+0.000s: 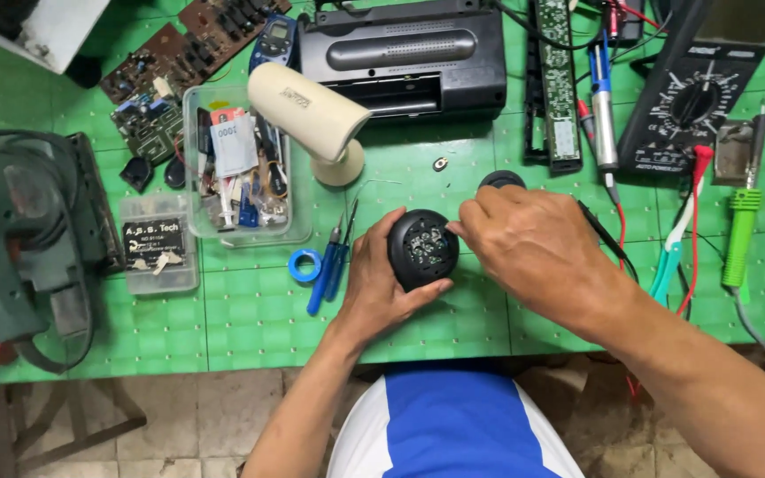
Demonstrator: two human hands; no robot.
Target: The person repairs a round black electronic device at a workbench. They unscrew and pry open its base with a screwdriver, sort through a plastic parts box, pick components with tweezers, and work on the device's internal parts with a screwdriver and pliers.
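We hold a round black housing (423,249) at the centre of the frame, just above the green counter (258,319); our left hand (381,281) cups it from below and the left, fingers clamped around its shell; the open face shows a small board with pale parts inside. Our right hand (537,243) comes in from the right, fingertips pinched together at the housing's upper right rim; whether they grip a small part or tool, we cannot tell. We judge this to be work on the inside of the housing; the next move calls for a steady left grip and fine fingertip control. Blue screwdrivers (334,261) lie just left; a black cap (500,180) sits just above.
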